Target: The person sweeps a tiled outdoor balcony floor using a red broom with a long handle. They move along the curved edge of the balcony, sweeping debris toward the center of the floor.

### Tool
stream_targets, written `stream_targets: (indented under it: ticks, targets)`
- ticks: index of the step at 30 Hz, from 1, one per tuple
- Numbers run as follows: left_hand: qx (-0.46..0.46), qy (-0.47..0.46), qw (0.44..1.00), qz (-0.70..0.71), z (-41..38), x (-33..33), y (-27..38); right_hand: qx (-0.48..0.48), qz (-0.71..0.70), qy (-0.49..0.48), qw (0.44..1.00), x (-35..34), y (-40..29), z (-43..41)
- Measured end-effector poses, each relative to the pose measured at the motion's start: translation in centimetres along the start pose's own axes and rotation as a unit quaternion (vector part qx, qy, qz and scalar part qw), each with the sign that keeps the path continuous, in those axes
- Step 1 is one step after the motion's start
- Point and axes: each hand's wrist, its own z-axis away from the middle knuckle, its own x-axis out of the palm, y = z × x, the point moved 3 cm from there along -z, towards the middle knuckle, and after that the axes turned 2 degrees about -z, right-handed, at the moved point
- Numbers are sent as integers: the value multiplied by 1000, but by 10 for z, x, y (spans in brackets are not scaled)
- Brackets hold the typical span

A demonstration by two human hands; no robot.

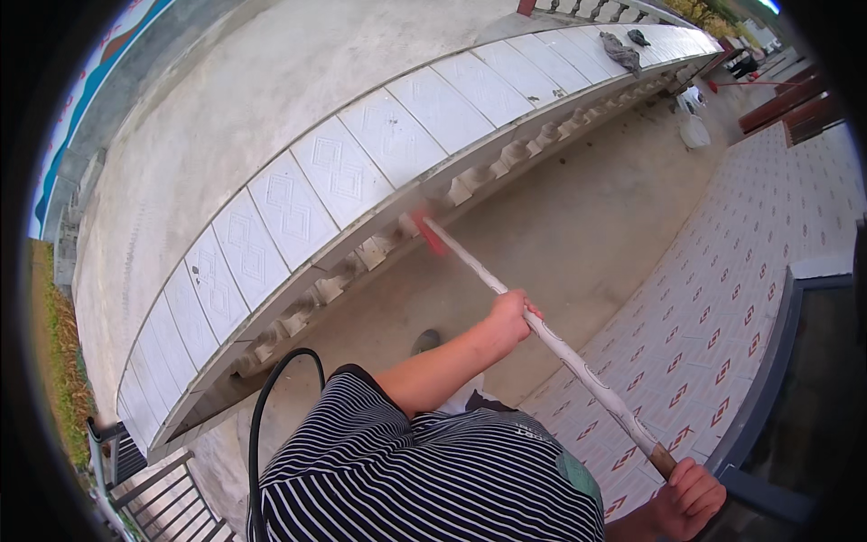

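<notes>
Both my hands are on one long pole, which slants across the view. My left hand (511, 317) grips its middle, and my right hand (692, 498) is closed around its bare wooden end. The pole (576, 366) is wrapped in white, patterned material. At its far end is a red broom-like head (430, 234), too blurred to identify exactly. That head is at the foot of the concrete balusters (481, 176), below the white-tiled top of the balustrade (339, 173); I cannot tell whether it touches them.
Dark cloths (620, 53) lie on the tiled rail. A white bucket (693, 132) stands farther along the concrete floor (576, 203). Patterned wall tiles (704, 325) and a dark-framed window (799, 366) are on my right. Metal railings (162, 494) stand lower left. A distant person (745, 66) is partly visible.
</notes>
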Motion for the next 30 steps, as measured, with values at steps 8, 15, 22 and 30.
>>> stream_targets:
  ticks: [8,15,22,30]
  targets:
    - [181,-25,982,-51,-43,-13,106,100,-41,57,993,7,93,29]
    - [-3,31,996,-83,-1,-1,-1,93,-31,139,985,-40,6,17]
    - [-13,-94,991,-90,33,24,18,79,-36,172,981,-46,-5,30]
    - [-120,6,988,-92,-6,-53,-14,124,-15,218,968,-49,3,42]
